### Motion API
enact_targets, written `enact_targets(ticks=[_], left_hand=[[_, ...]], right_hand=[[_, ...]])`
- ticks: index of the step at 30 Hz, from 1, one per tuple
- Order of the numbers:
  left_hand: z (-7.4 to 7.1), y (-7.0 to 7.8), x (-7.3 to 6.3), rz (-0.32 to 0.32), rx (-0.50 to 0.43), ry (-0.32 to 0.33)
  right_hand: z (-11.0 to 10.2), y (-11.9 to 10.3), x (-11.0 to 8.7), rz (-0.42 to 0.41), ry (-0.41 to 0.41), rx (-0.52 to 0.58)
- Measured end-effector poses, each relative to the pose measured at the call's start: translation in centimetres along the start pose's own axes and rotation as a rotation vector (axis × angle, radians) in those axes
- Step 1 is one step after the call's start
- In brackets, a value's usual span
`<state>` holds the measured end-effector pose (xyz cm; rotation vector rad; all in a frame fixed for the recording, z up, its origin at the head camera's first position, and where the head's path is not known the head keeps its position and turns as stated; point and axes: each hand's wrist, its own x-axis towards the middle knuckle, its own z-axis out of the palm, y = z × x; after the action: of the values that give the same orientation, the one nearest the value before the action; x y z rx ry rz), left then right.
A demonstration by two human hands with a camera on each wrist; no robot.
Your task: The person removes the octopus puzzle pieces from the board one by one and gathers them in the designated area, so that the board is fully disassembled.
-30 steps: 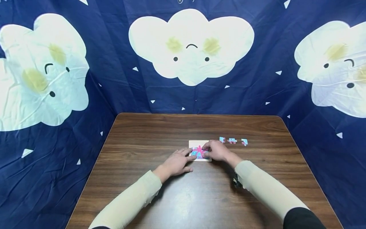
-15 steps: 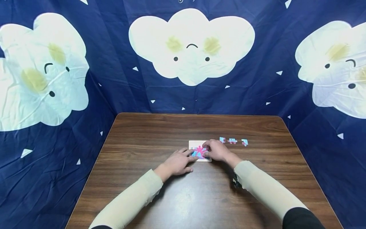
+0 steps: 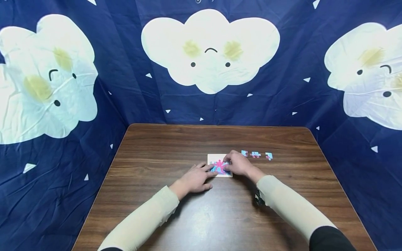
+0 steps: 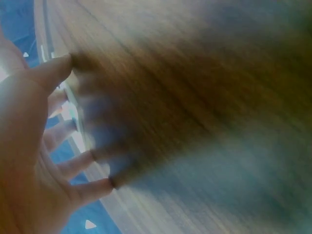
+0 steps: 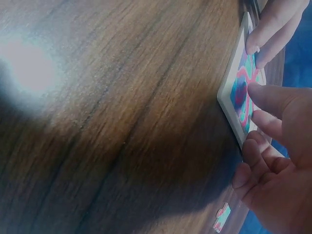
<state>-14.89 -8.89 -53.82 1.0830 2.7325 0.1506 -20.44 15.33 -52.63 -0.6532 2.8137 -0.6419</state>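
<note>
A jigsaw puzzle in pink, blue and purple lies partly filled in a white tray on the table. My left hand reaches in from the left, its fingers extended and two of them resting on the assembled pieces. From the right, my right hand holds a puzzle piece at the puzzle's right side between thumb and index finger. In the right wrist view, the right thumb lies on the picture, with the other fingers curled beside the tray rim; the piece is mostly covered.
Three loose puzzle pieces lie in a row behind the right hand: a left one, a middle one and a right one. The brown wooden table is bordered by a dark blue cloud-print curtain.
My right hand shifts slightly at the puzzle's right side, its fingers moving a little. The left hand stays on the assembled pieces, and the three loose pieces have not moved.
</note>
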Motion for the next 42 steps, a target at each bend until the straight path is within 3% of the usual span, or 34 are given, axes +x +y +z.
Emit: enact_targets(ticks=[8,22,29,35,42], left_hand=[[0.0,0.0,0.1,-0.010,0.012,-0.013],[-0.3,0.0,0.0,-0.005,0.017,-0.014],[-0.1,0.0,0.1,0.004,0.018,0.001],[-0.1,0.2,0.3,-0.010,0.031,-0.014],[0.1,0.3,0.6,-0.029,0.030,-0.038]], right_hand=[[0.1,0.0,0.8,0.021,-0.005,-0.036],[0.0,0.6,0.9,-0.046,-0.004,0.014],[-0.1,1.2,1.0,-0.036,-0.011,0.061],[0.1,1.3,1.0,-0.050,-0.006,0.028],[0.0,1.3,0.9,-0.030,-0.017,0.084]])
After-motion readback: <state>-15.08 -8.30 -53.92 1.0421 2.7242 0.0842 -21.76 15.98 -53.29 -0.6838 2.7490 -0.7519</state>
